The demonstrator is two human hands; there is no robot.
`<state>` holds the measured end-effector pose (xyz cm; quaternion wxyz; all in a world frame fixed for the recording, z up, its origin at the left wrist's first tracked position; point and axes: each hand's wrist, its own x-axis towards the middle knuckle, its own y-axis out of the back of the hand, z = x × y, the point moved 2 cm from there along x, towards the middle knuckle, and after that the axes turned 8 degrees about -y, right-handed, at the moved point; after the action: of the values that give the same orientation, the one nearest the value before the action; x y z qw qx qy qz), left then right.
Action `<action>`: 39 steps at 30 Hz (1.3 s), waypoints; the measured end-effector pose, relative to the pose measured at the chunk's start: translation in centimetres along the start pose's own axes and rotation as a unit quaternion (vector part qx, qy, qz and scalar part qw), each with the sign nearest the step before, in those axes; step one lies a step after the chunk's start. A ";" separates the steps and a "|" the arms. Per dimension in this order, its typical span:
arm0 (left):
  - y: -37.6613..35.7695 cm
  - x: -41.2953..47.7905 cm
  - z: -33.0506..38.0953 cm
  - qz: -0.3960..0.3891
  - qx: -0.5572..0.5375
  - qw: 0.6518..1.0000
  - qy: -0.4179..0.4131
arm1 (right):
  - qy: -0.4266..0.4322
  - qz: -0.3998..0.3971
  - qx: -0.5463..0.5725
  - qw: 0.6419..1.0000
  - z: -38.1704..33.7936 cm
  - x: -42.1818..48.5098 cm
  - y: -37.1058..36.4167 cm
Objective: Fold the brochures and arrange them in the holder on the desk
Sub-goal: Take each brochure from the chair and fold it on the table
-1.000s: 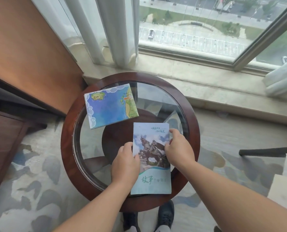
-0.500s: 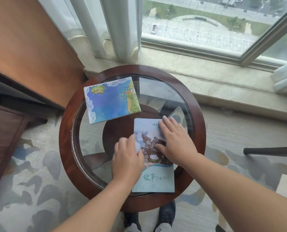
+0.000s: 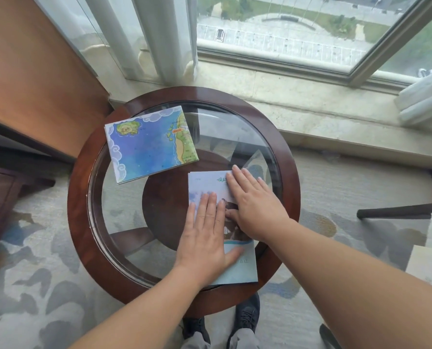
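Observation:
A folded pale-blue brochure point(image 3: 242, 269) with a statue picture and green lettering lies on the near right part of the round glass-topped table point(image 3: 88, 222). My left hand point(image 3: 206, 235) lies flat, palm down, on its lower left half. My right hand point(image 3: 254, 202) lies flat, fingers spread, on its upper right half. Both hands press it against the glass and grip nothing. A second folded brochure point(image 3: 149, 144), printed with a blue sea map, rests on the far left part of the glass, apart from both hands. No holder is in view.
The table has a dark wooden rim and stands on patterned carpet by a stone window sill point(image 3: 310, 96) with white curtains point(image 3: 164, 36). A wooden cabinet point(image 3: 33, 71) stands to the left. A dark chair arm point(image 3: 398, 211) juts in at right. My shoes point(image 3: 245, 316) show under the table.
My left hand went from curled at the brochure's left edge to flat on top of it. My right hand slid from the right edge onto the cover and spread out. The map brochure stayed put.

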<state>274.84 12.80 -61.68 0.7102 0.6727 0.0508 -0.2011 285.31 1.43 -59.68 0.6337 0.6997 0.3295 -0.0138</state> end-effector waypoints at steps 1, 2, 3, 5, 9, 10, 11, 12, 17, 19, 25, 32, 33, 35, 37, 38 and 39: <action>0.1 -0.4 0.4 0.000 -0.013 1.000 0.016 | -0.001 -0.001 0.000 1.000 -0.1 0.0 0.0; 0.2 -0.3 0.8 0.010 -0.029 0.999 0.033 | -0.003 0.001 0.000 1.000 -0.2 0.0 0.0; 0.4 0.0 1.3 0.022 -0.045 0.997 0.052 | -0.006 0.002 0.001 1.000 -0.2 0.0 0.0; 0.9 0.7 2.0 0.028 -0.061 0.994 0.085 | -0.009 0.000 0.002 1.000 -0.2 0.1 -0.1; -0.1 -0.8 2.7 0.014 -0.062 0.996 0.060 | -0.009 -0.009 0.001 1.000 0.1 0.0 -0.2; -0.6 -1.8 2.9 0.012 -0.061 0.997 0.047 | -0.009 -0.011 -0.001 1.000 0.1 0.1 -0.2; -0.9 -2.7 3.1 0.011 -0.062 0.997 0.034 | -0.010 -0.012 -0.001 1.000 0.0 0.0 -0.2; -1.2 -3.4 3.4 0.008 -0.065 0.998 0.024 | -0.013 -0.012 -0.001 1.000 0.0 0.0 -0.1; -1.3 -4.2 3.5 -0.028 -0.033 0.998 0.038 | -0.017 -0.014 -0.003 1.000 -0.3 0.2 0.1; -1.3 -4.1 3.5 -0.033 -0.028 0.998 0.041 | -0.024 -0.005 -0.005 1.000 -0.6 -0.1 0.3; 0.2 -4.1 3.4 -0.003 -0.067 0.996 0.051 | -0.016 0.008 -0.001 1.000 -0.8 -2.7 -0.8; 0.0 -2.2 0.7 0.026 -0.030 0.999 0.030 | -0.022 0.016 -0.004 1.000 -0.5 -3.2 -1.5; -0.2 -2.2 0.7 0.026 -0.025 0.999 0.026 | -0.024 0.016 -0.005 1.000 -0.4 -3.2 -1.5; -0.5 -2.3 1.0 0.032 -0.031 0.999 0.018 | -0.029 0.012 -0.006 1.000 -0.4 -3.2 -1.5; -0.8 -2.6 0.9 0.043 -0.027 0.999 0.009 | -0.031 0.013 -0.005 0.999 -0.4 -3.2 -1.5; -0.9 -2.8 0.9 0.046 -0.024 0.999 0.005 | -0.032 0.013 -0.004 0.999 -0.4 -3.2 -1.5; -1.1 -3.0 0.9 0.045 -0.022 0.999 0.003 | -0.033 0.011 -0.002 0.999 -0.4 -3.2 -1.5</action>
<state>271.58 12.58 -61.59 0.7332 0.6590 0.0270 -0.1653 281.92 0.35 -59.55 0.6458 0.7012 0.3005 -0.0290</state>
